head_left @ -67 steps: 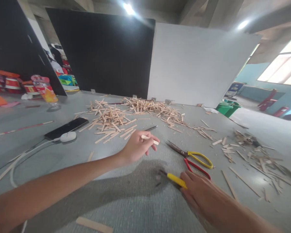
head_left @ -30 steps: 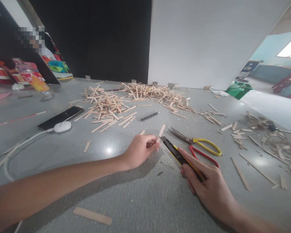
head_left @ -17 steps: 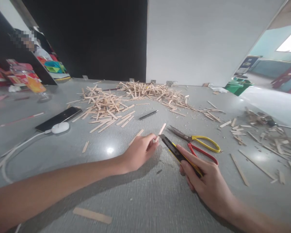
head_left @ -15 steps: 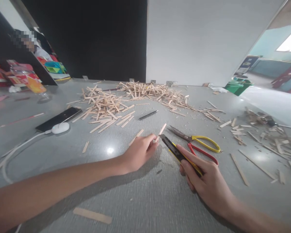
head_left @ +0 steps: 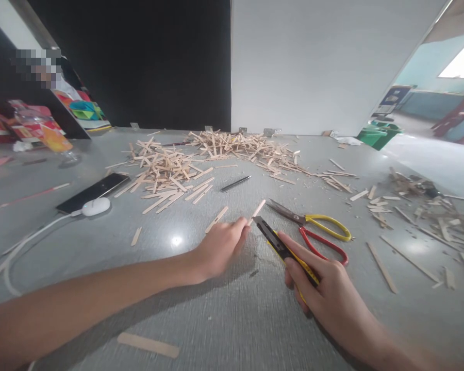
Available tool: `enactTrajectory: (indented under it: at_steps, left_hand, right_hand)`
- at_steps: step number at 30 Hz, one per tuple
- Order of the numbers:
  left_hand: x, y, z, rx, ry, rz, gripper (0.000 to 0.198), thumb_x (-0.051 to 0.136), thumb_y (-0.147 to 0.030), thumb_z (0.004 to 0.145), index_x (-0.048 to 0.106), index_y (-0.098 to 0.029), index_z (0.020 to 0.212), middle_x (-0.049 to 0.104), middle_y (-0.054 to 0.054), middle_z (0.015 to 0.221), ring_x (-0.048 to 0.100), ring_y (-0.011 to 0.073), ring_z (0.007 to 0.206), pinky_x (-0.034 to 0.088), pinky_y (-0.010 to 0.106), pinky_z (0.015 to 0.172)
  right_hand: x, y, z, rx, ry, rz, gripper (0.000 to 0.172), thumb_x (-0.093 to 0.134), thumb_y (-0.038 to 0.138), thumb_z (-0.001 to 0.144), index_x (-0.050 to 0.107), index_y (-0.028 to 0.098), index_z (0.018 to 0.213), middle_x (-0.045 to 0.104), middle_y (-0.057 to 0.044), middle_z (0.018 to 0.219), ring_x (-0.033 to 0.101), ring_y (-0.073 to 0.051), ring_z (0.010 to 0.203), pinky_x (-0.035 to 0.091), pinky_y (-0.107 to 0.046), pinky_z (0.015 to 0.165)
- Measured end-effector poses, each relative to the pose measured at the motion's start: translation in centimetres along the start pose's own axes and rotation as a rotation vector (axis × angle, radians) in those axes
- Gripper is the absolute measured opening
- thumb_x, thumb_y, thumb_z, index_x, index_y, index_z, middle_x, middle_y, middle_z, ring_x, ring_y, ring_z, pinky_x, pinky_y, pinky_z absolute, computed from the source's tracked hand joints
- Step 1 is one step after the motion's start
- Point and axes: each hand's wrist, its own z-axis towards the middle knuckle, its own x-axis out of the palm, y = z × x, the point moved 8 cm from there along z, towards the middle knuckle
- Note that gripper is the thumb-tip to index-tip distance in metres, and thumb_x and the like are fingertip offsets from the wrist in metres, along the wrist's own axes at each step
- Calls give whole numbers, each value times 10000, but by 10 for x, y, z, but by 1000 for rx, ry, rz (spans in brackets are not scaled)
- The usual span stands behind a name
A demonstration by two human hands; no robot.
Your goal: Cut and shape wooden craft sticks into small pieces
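Note:
My left hand (head_left: 222,247) pinches a short wooden craft stick (head_left: 259,208), whose free end points up and away to the right. In my right hand (head_left: 327,288) is a yellow and black utility knife (head_left: 284,250), its blade tip close to the stick beside my left fingers; whether blade and wood touch I cannot tell. Just beyond the knife lie scissors (head_left: 303,220) with one yellow and one red handle, blades slightly apart. A cut craft stick (head_left: 216,219) rests behind my left hand, and another stick (head_left: 148,345) lies near the front.
Heaps of craft sticks (head_left: 164,167) spread along the back by a black and white panel. A pen (head_left: 235,183) lies mid-table. Left are a phone (head_left: 95,191), a white cabled device (head_left: 96,206) and a bottle (head_left: 48,131). Wood scraps (head_left: 444,226) litter the right. A person sits far left.
The knife and my right hand have shifted slightly left and down. My left hand has turned a little over the stick, which it still pinches.

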Motion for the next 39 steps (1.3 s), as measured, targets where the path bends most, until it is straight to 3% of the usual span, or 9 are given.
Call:
enactTrajectory:
  at_steps: [5, 11, 16, 23, 28, 34, 39]
  left_hand:
    - [2, -2, -3, 16, -13, 38, 305, 309, -331, 1105, 433, -235, 843, 386, -76, 578, 361, 121, 451, 291, 277, 526]
    - [2, -3, -5, 56, -8, 45, 288, 312, -314, 1098, 440, -237, 853, 408, -67, 594, 391, 132, 467, 308, 283, 528]
    - [2, -4, -6, 66, 1, 30, 298, 318, -294, 1097, 426, -237, 825, 377, -75, 589, 362, 127, 474, 275, 290, 531]
    - [2, -6, -5, 79, 18, 22, 312, 381, -291, 1107, 517, -199, 842, 403, -78, 608, 389, 108, 493, 341, 257, 522]
    - [4, -3, -5, 65, 36, 41, 284, 536, -375, 1076, 603, -165, 898, 500, -68, 664, 452, 89, 512, 439, 233, 536]
    - [2, -5, -3, 40, 40, 82, 311, 349, -295, 1114, 547, -194, 897, 472, -56, 631, 427, 123, 507, 325, 272, 531]
    - [-1, -5, -2, 10, 34, 80, 308, 376, -385, 1109, 545, -212, 917, 515, -53, 629, 486, 145, 530, 314, 281, 547]
  right_hand:
    - [-3, 19, -3, -177, -96, -169, 522, 469, 354, 1047, 582, 113, 1496, 600, 12, 657, 482, -134, 535, 466, -267, 525]
    - [0, 3, 1, 26, 44, -65, 590, 435, 432, 1062, 498, 126, 1562, 476, 51, 616, 401, -118, 459, 362, -244, 406]
    - [2, 9, -1, -48, 26, -83, 589, 433, 382, 1059, 490, 71, 1556, 377, 78, 572, 342, -109, 443, 312, -230, 380]
    - [1, 1, 2, 21, 73, -46, 605, 426, 420, 1063, 472, 100, 1574, 428, 58, 632, 396, -99, 422, 346, -219, 348]
    - [2, -12, 2, 174, 137, 53, 670, 431, 501, 1047, 406, 149, 1617, 435, 80, 616, 430, -97, 322, 401, -234, 294]
    - [4, -15, 3, 267, 126, 215, 676, 486, 503, 1025, 382, 216, 1629, 476, 66, 721, 453, -85, 374, 467, -232, 292]
    - [2, -16, 4, 249, 60, 173, 669, 471, 483, 1030, 399, 173, 1619, 481, 69, 672, 409, -85, 369, 394, -210, 290]
